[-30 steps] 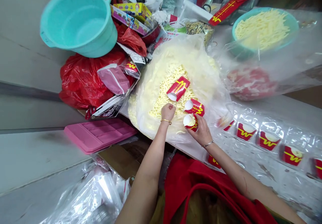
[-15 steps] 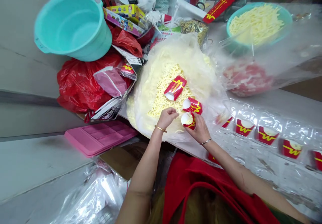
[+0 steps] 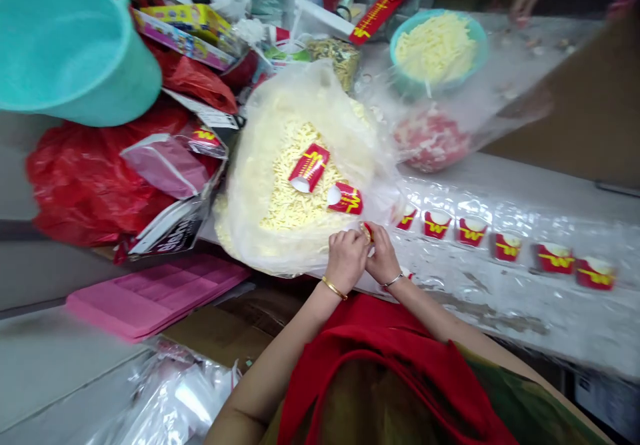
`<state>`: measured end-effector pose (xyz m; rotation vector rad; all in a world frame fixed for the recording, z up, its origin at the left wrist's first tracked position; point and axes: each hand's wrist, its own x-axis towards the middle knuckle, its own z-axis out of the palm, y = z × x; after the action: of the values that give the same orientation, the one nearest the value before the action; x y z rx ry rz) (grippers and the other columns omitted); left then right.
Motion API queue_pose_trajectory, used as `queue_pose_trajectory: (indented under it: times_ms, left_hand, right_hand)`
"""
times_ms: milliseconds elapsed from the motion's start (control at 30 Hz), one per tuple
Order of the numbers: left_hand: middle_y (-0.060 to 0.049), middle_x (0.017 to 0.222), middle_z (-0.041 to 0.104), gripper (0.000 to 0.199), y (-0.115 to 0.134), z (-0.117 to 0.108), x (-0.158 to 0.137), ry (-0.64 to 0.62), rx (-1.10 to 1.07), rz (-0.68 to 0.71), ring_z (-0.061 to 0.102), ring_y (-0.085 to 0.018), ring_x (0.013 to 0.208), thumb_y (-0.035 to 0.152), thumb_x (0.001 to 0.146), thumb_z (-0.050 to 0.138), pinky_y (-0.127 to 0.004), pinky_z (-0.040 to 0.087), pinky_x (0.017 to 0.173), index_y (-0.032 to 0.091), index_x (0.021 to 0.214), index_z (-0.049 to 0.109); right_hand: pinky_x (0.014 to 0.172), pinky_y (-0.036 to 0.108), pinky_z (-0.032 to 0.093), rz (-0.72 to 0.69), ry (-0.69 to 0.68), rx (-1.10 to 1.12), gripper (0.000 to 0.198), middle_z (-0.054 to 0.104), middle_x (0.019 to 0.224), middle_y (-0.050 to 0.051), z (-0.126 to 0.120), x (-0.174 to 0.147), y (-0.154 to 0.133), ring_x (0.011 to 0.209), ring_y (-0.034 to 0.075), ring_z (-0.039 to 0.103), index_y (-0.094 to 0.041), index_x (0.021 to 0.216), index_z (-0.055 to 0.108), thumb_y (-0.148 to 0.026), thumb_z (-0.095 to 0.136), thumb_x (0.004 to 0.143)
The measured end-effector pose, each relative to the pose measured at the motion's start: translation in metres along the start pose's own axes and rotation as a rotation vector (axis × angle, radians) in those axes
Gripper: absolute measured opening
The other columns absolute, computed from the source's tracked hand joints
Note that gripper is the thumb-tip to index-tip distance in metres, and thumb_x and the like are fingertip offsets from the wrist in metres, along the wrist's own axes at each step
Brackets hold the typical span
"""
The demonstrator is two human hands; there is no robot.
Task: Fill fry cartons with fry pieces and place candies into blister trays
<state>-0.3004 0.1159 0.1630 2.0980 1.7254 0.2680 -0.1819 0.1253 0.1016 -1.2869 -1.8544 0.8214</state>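
Two bare hands met at the lower centre of the frame, forearms reaching up from the bottom edge. The right hand curled its fingers around a small red fries carton, mostly hidden. The left hand, its fingers bent, was pressed up beside it; whether it pinched anything could not be told.

Left of centre, a clear plastic bag lay open, full of pale yellow sticks, with two red cartons lying on them. To the right, red cartons in clear plastic formed a row along the counter. A turquoise bowl at upper right held more pale sticks.

Half a second earlier, the left hand was apart from the carton, and another person's hand, now at upper right, was not visible.
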Motion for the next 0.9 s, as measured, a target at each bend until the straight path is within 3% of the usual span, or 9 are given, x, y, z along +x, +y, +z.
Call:
queue_pose_trajectory:
  times_ms: [133,367,467,533,600,667,767,900]
  left_hand:
    - [-0.009,0.109,0.057,0.031,0.031,0.029,-0.001,0.063,-0.147,0.020,0.051,-0.022,0.100,0.026,0.088,0.047,-0.039,0.034,0.087,0.019,0.118,0.053]
    - [-0.005,0.101,0.060,0.023,0.095,0.103,-0.005,-0.253,-0.222,0.217,0.053,-0.019,0.093,0.022,0.087,0.046,-0.040,0.030,0.086,0.023,0.101,0.064]
    - [-0.003,0.098,0.061,0.021,0.109,0.139,-0.003,-0.376,-0.298,0.269,0.053,-0.018,0.094,0.026,0.088,0.048,-0.037,0.029,0.085,0.025,0.100,0.065]
    - [-0.003,0.097,0.061,0.023,0.118,0.160,0.000,-0.422,-0.299,0.320,0.053,-0.018,0.095,0.028,0.088,0.049,-0.038,0.029,0.085,0.027,0.106,0.063]
    - [-0.003,0.097,0.062,0.025,0.126,0.177,0.005,-0.456,-0.242,0.386,0.053,-0.019,0.094,0.027,0.088,0.048,-0.039,0.028,0.085,0.028,0.109,0.062]
    - [-0.005,0.095,0.062,0.024,0.132,0.190,0.010,-0.508,-0.157,0.445,0.054,-0.019,0.091,0.026,0.089,0.046,-0.040,0.027,0.085,0.025,0.104,0.063]
    - [-0.007,0.091,0.063,0.020,0.137,0.205,0.018,-0.595,-0.056,0.507,0.056,-0.020,0.087,0.027,0.086,0.048,-0.041,0.027,0.085,0.022,0.097,0.065]
    - [-0.008,0.086,0.063,0.021,0.132,0.217,0.025,-0.649,-0.002,0.589,0.057,-0.022,0.084,0.034,0.080,0.059,-0.041,0.029,0.083,0.019,0.093,0.065]
  right_hand:
    - [0.097,0.046,0.043,0.108,0.069,-0.032,0.052,0.050,0.121,0.013,-0.026,-0.033,0.016,0.113,0.025,0.048,-0.019,0.133,0.035,-0.017,0.048,0.083]
    - [0.099,0.048,0.040,0.317,0.148,-0.139,0.048,0.049,0.126,0.014,-0.080,-0.116,0.056,0.117,0.025,0.046,-0.019,0.134,0.035,-0.019,0.043,0.086]
    - [0.100,0.050,0.038,0.512,0.177,-0.152,0.068,0.041,0.134,0.017,-0.106,-0.162,0.068,0.122,0.028,0.041,-0.016,0.137,0.028,-0.029,0.059,0.078]
    - [0.092,0.050,0.044,0.742,0.261,-0.075,0.071,0.048,0.123,0.017,-0.118,-0.193,0.078,0.110,0.030,0.050,-0.015,0.128,0.036,-0.038,0.069,0.069]
    - [0.077,0.047,0.051,0.955,0.322,0.084,0.059,0.059,0.096,0.010,-0.121,-0.218,0.091,0.085,0.027,0.059,-0.017,0.108,0.046,-0.046,0.073,0.063]
    - [0.064,0.042,0.053,1.063,0.332,0.244,0.051,0.058,0.073,0.002,-0.116,-0.233,0.106,0.066,0.023,0.060,-0.021,0.089,0.045,-0.053,0.072,0.060]
    - [0.056,0.038,0.054,1.108,0.364,0.377,0.050,0.058,0.066,-0.001,-0.103,-0.235,0.124,0.060,0.021,0.061,-0.023,0.079,0.040,-0.062,0.066,0.060]
    - [0.058,0.039,0.055,1.163,0.415,0.503,0.055,0.060,0.064,-0.001,-0.098,-0.222,0.132,0.059,0.022,0.064,-0.024,0.077,0.041,-0.067,0.066,0.056]
